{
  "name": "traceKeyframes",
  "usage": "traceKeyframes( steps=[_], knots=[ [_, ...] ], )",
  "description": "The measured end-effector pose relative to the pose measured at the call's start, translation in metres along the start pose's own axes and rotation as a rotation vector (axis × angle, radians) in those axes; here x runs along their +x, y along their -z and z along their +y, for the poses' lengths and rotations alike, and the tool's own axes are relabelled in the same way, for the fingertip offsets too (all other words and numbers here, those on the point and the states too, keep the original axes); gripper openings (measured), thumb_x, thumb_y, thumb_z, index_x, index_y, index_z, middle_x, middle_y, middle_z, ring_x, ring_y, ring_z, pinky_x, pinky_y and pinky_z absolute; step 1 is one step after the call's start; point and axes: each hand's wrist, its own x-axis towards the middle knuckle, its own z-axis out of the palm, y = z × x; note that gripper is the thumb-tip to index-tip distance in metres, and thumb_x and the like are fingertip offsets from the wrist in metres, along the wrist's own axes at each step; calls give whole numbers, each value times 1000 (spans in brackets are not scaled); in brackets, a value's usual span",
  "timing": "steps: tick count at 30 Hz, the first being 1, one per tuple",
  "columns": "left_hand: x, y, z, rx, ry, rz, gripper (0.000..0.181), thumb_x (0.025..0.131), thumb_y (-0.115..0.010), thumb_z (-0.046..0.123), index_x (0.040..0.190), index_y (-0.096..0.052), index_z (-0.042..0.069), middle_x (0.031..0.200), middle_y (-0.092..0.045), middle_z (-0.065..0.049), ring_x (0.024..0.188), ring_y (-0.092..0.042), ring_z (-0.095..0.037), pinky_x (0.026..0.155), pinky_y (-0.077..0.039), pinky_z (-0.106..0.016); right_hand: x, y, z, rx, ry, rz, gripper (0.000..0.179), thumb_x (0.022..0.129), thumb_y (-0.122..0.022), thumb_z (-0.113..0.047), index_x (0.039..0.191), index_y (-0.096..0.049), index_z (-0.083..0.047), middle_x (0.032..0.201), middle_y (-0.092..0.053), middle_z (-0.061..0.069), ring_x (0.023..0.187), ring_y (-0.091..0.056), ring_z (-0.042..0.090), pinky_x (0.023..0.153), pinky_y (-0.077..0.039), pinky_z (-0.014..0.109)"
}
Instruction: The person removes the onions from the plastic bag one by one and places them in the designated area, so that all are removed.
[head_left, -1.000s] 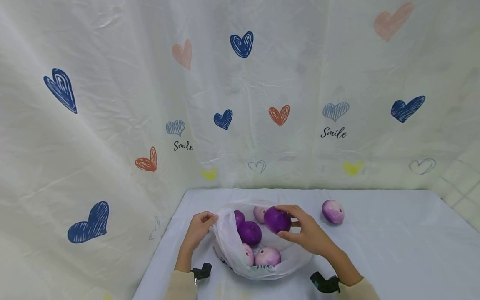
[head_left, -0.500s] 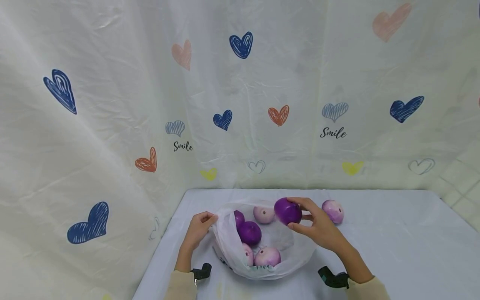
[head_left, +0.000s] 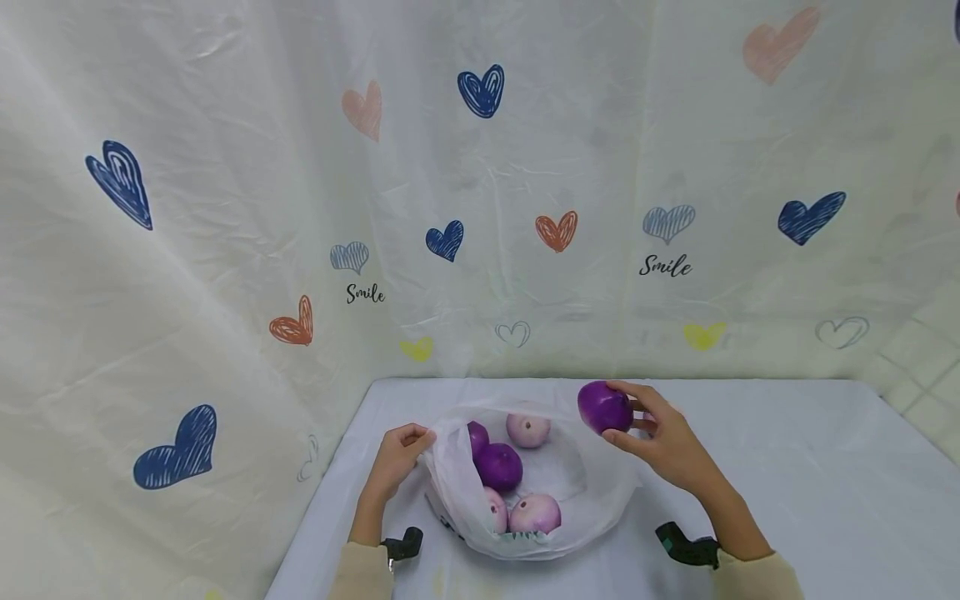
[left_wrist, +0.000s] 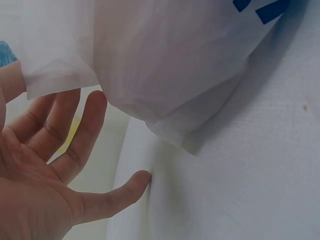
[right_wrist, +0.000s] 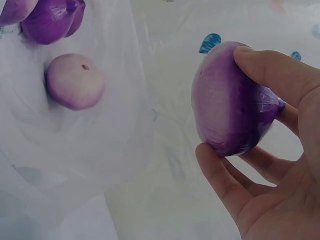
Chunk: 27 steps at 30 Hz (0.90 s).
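My right hand (head_left: 671, 442) grips a glossy purple onion (head_left: 604, 407) between thumb and fingertips, up at the right of a white plastic bag (head_left: 607, 508). In the right wrist view this onion (right_wrist: 225, 100) shows a pale base and a pointed purple tip. My left hand (head_left: 397, 458) pinches the bag's left rim and holds its mouth wide. Inside the bag lie several onions, among them a dark purple onion (head_left: 499, 467), a pale onion (head_left: 535, 513) near the front and another pale one (head_left: 528, 430) at the back. Seen from the left wrist, the bag (left_wrist: 165, 60) hangs over my fingers (left_wrist: 85, 135).
A white cloth (head_left: 787, 467) covers the table. Behind it hangs a pale curtain (head_left: 600, 167) printed with hearts and "Smile". Black wrist mounts (head_left: 686, 546) are strapped to both wrists.
My right hand has lifted the purple onion from over the bag's mouth to the upper right. It now hides the loose pale onion on the table. The left hand has stayed at the rim.
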Motion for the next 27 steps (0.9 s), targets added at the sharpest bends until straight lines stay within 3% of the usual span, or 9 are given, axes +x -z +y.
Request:
traceKeyframes(
  steps=[8, 15, 20, 24, 27],
  knots=[
    [0, 0, 0, 4, -1, 3, 25, 95, -73, 32, 102, -72, 8, 88, -67, -4, 79, -57, -22, 67, -48, -32, -4, 19, 5, 9, -121, 2, 70, 93, -77, -28, 153, -43, -21, 147, -46, 18, 121, -61, 43, 85, -56, 21],
    [1, -1, -2, 4, -6, 4, 25, 95, -73, 31, 103, -73, 8, 87, -66, -5, 80, -58, -23, 67, -47, -30, -8, 36, 13, -81, -134, 63, 71, 93, -77, -29, 154, -43, -19, 149, -45, 20, 126, -55, 43, 84, -48, 8],
    [2, -2, -4, 14, -13, 7, 25, 95, -73, 32, 104, -72, 8, 86, -66, -5, 80, -58, -22, 67, -47, -30, -12, 48, 23, -113, -168, 89, 74, 93, -77, -31, 155, -40, -18, 150, -44, 21, 126, -54, 46, 82, -46, 7],
    [2, -2, -3, 11, -12, 9, 23, 95, -73, 30, 104, -72, 9, 86, -65, -5, 79, -57, -22, 67, -47, -30, -14, 56, 31, -128, -212, 95, 77, 93, -76, -32, 158, -36, -18, 152, -41, 26, 125, -53, 52, 82, -57, 26],
    [2, -2, -3, 8, -15, 8, 22, 96, -73, 29, 105, -72, 9, 86, -66, -5, 79, -57, -21, 67, -47, -31, -15, 61, 38, -140, -250, 100, 80, 93, -76, -35, 159, -34, -18, 153, -38, 29, 124, -52, 56, 81, -59, 43]
  ],
)
